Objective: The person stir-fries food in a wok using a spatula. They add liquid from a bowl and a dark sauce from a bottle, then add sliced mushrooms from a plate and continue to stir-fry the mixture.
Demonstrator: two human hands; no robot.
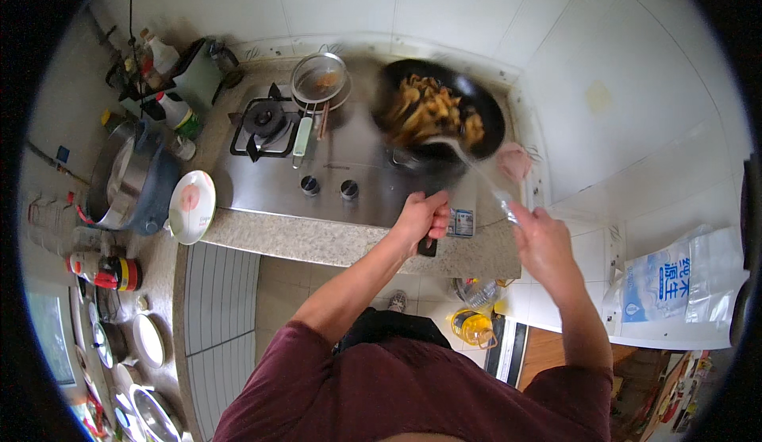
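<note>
A black wok [489, 99] is at the right side of the steel gas stove, tilted and partly blurred. Browned, sliced food [431, 105] fills its middle and left part. My left hand [418, 223] is closed around the wok's handle, whose dark end [427, 248] shows below the fist. In my right hand [543, 246] is the handle of a spatula [483, 171], blurred along its shaft. The spatula's pale head reaches over the wok's near rim into the food. Just right of my left hand, a small printed packet [462, 223] lies on the counter.
A mesh strainer [318, 78] rests over a dish, chopsticks beside it, near the bare left burner [264, 118]. An oval plate [191, 207] and a large pot [156, 186] stand left. Pink crumpled material [514, 162] lies right of the wok. An oil bottle [473, 327] stands on the floor.
</note>
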